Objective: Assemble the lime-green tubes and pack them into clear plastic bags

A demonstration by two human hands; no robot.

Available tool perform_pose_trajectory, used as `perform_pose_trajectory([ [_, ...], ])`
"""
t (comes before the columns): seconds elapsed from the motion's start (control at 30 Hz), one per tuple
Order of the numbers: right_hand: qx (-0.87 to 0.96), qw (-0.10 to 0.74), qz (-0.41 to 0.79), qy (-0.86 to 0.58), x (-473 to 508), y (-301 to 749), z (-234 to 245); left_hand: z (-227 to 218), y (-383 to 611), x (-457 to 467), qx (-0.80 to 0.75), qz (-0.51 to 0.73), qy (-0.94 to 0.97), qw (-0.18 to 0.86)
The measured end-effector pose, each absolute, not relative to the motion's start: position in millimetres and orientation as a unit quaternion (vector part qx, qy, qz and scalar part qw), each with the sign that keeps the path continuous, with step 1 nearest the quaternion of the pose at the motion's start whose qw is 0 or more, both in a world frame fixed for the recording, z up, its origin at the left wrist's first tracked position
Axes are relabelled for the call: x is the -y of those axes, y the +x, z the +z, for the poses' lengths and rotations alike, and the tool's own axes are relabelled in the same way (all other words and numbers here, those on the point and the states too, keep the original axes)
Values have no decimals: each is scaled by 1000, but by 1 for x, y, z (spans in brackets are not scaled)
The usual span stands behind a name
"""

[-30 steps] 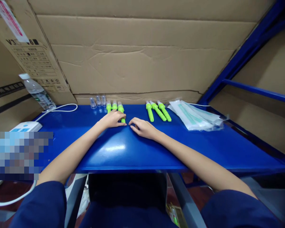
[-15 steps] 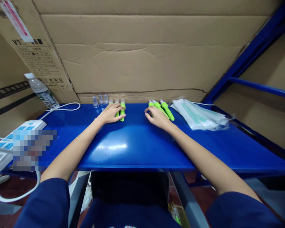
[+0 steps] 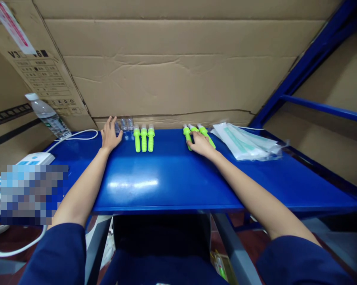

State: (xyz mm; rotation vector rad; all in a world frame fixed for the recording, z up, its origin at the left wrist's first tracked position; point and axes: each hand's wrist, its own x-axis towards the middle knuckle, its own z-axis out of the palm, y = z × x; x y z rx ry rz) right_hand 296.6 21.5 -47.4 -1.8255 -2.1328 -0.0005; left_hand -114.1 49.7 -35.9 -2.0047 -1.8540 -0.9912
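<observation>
My left hand (image 3: 109,136) is open, its fingers spread beside small clear plastic caps (image 3: 130,126) that stand at the back of the blue table; one is partly behind the fingers. To its right, three bright green pen-like tubes (image 3: 144,139) with clear tips lie side by side. My right hand (image 3: 202,144) rests over a second group of green tubes (image 3: 186,134). Its thumb and fingers are apart, touching the leftmost tube; the middle one is mostly hidden underneath the hand.
Flat clear packets with pale green strips (image 3: 245,142) lie at the right on the blue table (image 3: 172,182). At the left are a water bottle (image 3: 49,116), a white power strip (image 3: 37,159) and a white cable (image 3: 89,131). A cardboard wall (image 3: 178,79) stands behind.
My left hand has moved left, off the left group of green tubes to the clear caps. My right hand has shifted slightly right and nearer, uncovering more of the leftmost tube.
</observation>
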Motion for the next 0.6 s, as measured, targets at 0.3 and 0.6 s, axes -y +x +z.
perform_pose_trajectory([
  [0.3, 761, 180, 9, -624, -22, 294, -53, -36, -118, -50, 663, -321, -670, 96],
  [0.6, 776, 141, 16, -615, 1, 275, -40, -39, -122, -52, 673, -302, -670, 83],
])
